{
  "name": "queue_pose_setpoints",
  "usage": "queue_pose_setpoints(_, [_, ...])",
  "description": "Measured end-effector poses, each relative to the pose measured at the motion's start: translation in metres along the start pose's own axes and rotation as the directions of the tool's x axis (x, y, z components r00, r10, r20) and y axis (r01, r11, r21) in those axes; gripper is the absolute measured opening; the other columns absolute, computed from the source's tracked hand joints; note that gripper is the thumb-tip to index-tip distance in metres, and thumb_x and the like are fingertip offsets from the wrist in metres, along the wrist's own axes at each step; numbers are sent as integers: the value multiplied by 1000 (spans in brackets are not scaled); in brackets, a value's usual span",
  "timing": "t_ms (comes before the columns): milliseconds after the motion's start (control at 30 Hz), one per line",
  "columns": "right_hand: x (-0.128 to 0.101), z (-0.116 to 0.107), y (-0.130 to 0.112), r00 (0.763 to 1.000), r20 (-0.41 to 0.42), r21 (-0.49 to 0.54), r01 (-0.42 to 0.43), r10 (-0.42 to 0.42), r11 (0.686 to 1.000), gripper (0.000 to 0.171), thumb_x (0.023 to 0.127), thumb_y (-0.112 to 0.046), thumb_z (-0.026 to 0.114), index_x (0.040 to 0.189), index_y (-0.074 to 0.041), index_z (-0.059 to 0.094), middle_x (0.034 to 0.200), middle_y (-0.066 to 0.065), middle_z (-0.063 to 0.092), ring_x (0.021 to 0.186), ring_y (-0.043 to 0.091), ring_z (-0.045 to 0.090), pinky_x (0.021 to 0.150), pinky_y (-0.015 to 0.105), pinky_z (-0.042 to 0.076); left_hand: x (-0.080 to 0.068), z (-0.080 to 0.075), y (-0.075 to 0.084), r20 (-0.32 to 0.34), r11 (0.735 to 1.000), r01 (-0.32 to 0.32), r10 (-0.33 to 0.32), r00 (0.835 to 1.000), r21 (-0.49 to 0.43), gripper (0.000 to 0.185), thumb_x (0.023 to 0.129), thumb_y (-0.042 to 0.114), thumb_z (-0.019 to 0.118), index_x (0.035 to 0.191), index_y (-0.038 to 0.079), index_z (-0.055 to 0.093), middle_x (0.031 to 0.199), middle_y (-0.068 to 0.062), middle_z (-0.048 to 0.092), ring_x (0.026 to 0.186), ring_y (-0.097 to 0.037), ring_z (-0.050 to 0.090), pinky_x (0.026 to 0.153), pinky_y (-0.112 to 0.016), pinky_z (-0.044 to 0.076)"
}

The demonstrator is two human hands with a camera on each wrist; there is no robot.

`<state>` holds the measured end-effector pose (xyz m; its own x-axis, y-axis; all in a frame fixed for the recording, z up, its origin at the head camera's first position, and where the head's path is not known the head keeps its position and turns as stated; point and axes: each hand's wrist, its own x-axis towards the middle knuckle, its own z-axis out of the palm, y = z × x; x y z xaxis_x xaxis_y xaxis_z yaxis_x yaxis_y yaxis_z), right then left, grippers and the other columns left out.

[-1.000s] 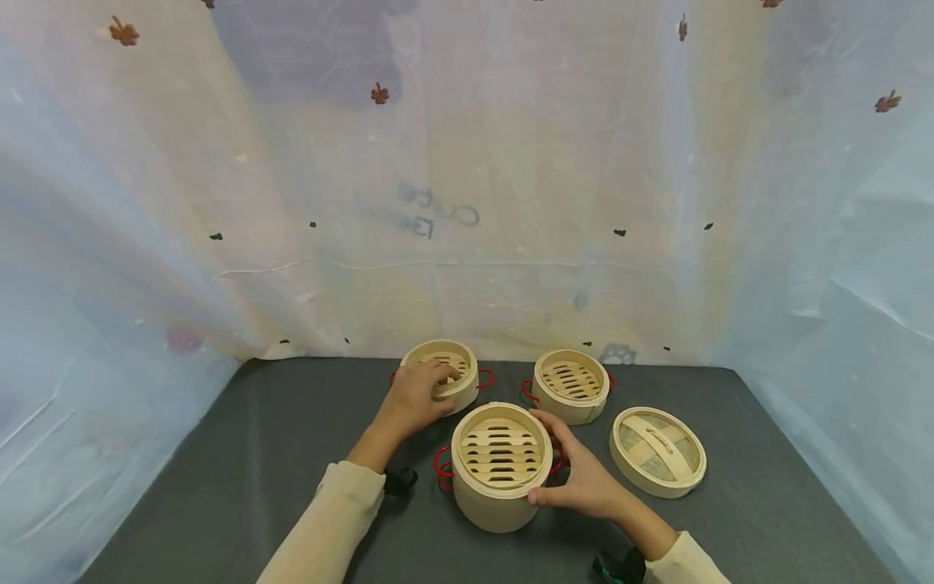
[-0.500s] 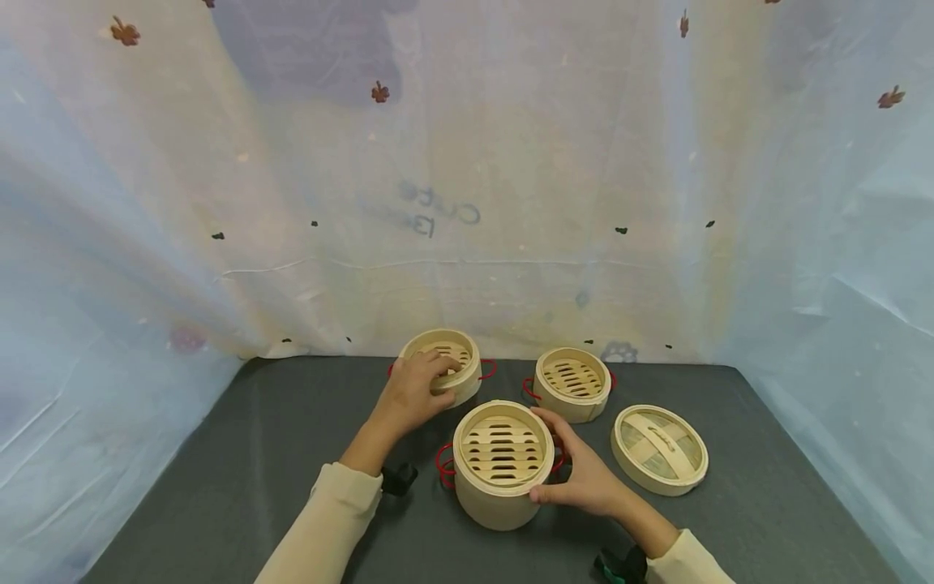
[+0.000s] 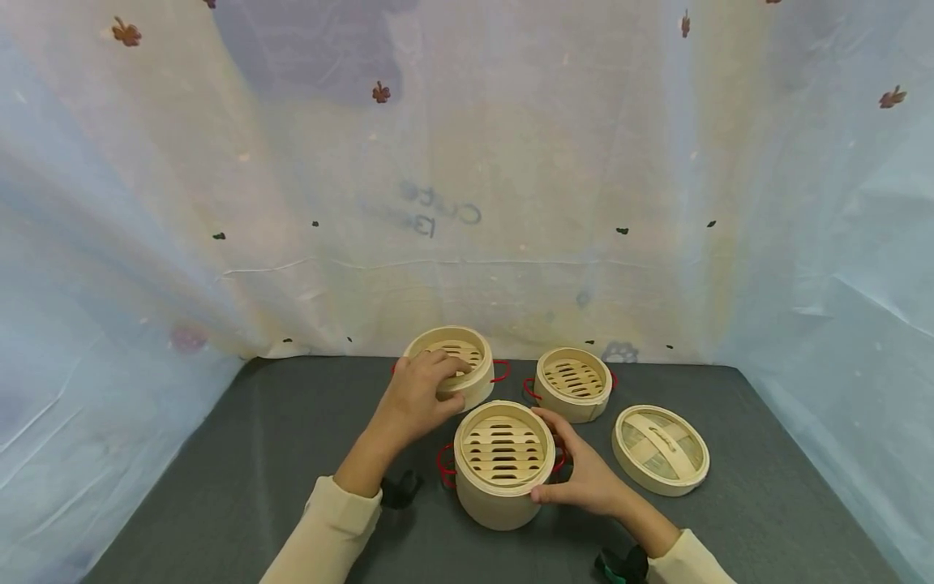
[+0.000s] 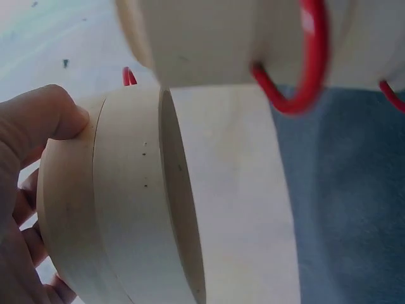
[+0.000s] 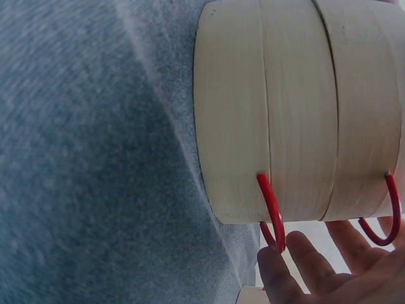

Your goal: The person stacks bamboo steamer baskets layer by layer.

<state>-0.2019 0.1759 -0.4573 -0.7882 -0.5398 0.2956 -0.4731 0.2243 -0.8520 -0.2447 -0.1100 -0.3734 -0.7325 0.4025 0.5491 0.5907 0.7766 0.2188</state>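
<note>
My left hand (image 3: 417, 397) grips a small bamboo steamer basket (image 3: 458, 357) by its near rim and holds it just above the dark table, behind the front stack. The left wrist view shows this basket (image 4: 126, 209) on edge with my thumb (image 4: 44, 120) pressed on its wall. My right hand (image 3: 584, 480) curls round the right side of a taller stack of steamer baskets (image 3: 502, 464) with red wire handles. In the right wrist view the stack (image 5: 297, 114) fills the frame, my fingers (image 5: 316, 272) beside its red handle (image 5: 272, 212).
A third small steamer basket (image 3: 572, 381) stands at the back right. A bamboo lid (image 3: 660, 450) with a strap handle lies further right. The grey table (image 3: 219, 462) is walled in by pale blue sheeting (image 3: 109, 284) on three sides.
My left hand has lifted the small basket off the table and carried it slightly right, closer to the front stack. The right hand and the stack have stayed in place.
</note>
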Motion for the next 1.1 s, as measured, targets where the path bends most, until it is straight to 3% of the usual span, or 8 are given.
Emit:
queue_pose_setpoints(267, [1, -1, -3, 1000, 6, 10, 14, -14, 1000, 99, 74, -20, 83, 152, -20, 23, 139, 16, 46, 115, 16, 56, 86, 31, 49, -3, -12, 14, -17, 1000, -16, 16, 1000, -17, 32, 74, 17, 70, 104, 26, 70, 95, 9, 65, 75, -7, 51, 70, -36, 36])
queue_pose_setpoints(600, [0, 0, -4, 1000, 13, 18, 0, 0, 1000, 99, 74, -18, 83, 152, -21, 23, 139, 16, 46, 113, 28, 56, 82, 31, 49, -12, -21, 35, -32, 996, -88, 88, 996, -4, 29, 75, 18, 71, 104, 25, 71, 90, 9, 63, 75, -7, 50, 68, -33, 34])
queue_pose_setpoints(800, [0, 0, -2, 1000, 23, 33, 18, -19, 999, 97, 76, -18, 82, 152, -18, 22, 139, 17, 46, 115, 20, 56, 82, 32, 50, -16, -24, 51, -16, 995, -99, 99, 995, -8, 28, 75, 21, 72, 103, 25, 70, 91, 10, 62, 81, -8, 55, 69, -32, 35])
queue_pose_setpoints(1100, [-1, 1, 0, 1000, 11, 36, -30, 29, 999, 99, 75, -18, 82, 153, -20, 21, 135, 16, 47, 110, 15, 57, 79, 31, 52, -23, -29, 69, -20, 993, -113, 112, 993, -33, 26, 75, 23, 73, 101, 25, 70, 85, 12, 60, 79, -4, 52, 69, -31, 33])
